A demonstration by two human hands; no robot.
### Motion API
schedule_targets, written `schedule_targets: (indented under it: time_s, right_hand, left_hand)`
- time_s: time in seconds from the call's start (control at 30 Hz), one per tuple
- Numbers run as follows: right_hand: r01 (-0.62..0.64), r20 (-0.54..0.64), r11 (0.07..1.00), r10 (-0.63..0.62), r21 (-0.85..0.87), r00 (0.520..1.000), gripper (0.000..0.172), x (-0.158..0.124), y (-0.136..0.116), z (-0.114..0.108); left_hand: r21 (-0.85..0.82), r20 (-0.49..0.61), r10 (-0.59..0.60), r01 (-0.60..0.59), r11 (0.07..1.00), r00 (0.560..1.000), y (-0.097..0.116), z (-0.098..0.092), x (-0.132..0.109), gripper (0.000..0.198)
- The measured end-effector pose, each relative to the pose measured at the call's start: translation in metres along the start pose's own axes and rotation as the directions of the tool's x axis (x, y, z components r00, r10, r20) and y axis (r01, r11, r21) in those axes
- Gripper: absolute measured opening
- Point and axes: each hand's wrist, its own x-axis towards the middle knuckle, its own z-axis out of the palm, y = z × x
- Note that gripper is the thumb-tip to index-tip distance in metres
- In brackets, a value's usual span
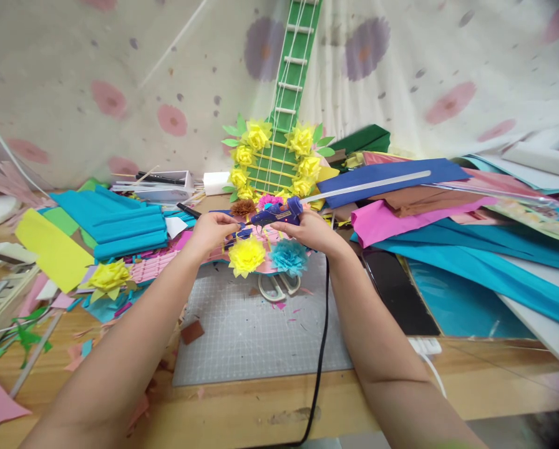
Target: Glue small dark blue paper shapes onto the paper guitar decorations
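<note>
My right hand (310,231) is closed round a blue hot glue gun (274,216) with a long clear glue stick (368,186) jutting out behind it. The gun's nozzle points left at a small brown paper flower (243,207) pinched in the fingers of my left hand (211,229). Both hands hover over a paper guitar whose green neck (294,68) rises up the wall, ringed with yellow paper flowers (256,135). A yellow flower (246,255) and a teal flower (287,257) sit on its pink body just below my hands.
A grey cutting mat (256,330) lies on the wooden table, with white-handled scissors (279,287) at its top edge. The gun's black cord (320,355) runs down across the mat. Blue folded paper (120,224) lies left; pink, blue and teal sheets (401,218) pile up right.
</note>
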Motion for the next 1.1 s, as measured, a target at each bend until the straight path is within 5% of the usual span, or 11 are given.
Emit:
schedule_targets:
  time_s: [0.37, 0.5, 0.63, 0.8, 1.1]
  right_hand:
    - [-0.017, -0.016, 0.999, 0.017, 0.047, 1.000, 0.037, 0.000, 0.000, 0.000]
    - [-0.057, -0.070, 0.995, 0.062, 0.076, 0.996, 0.040, 0.000, 0.005, -0.007]
    - [-0.093, -0.130, 0.989, 0.107, 0.113, 0.986, 0.045, 0.000, 0.010, -0.015]
    - [-0.113, -0.221, 0.984, 0.142, 0.141, 0.965, 0.044, -0.002, 0.014, -0.025]
    - [-0.181, -0.257, 0.961, 0.233, 0.210, 0.938, 0.045, -0.004, 0.021, -0.035]
  left_hand:
    - [0.021, 0.068, -0.010, 0.009, 1.000, 0.998, 0.008, -0.002, -0.008, 0.013]
    - [0.038, 0.185, 0.072, -0.080, 0.996, 0.980, 0.014, -0.013, -0.003, 0.014]
    - [0.104, 0.181, 0.172, -0.193, 0.976, 0.968, 0.020, -0.031, 0.008, 0.014]
    - [0.351, 0.195, 0.341, -0.391, 0.851, 0.919, 0.021, -0.048, 0.027, 0.005]
    - [0.549, 0.398, 0.410, -0.571, 0.611, 0.821, 0.004, -0.050, 0.061, 0.011]
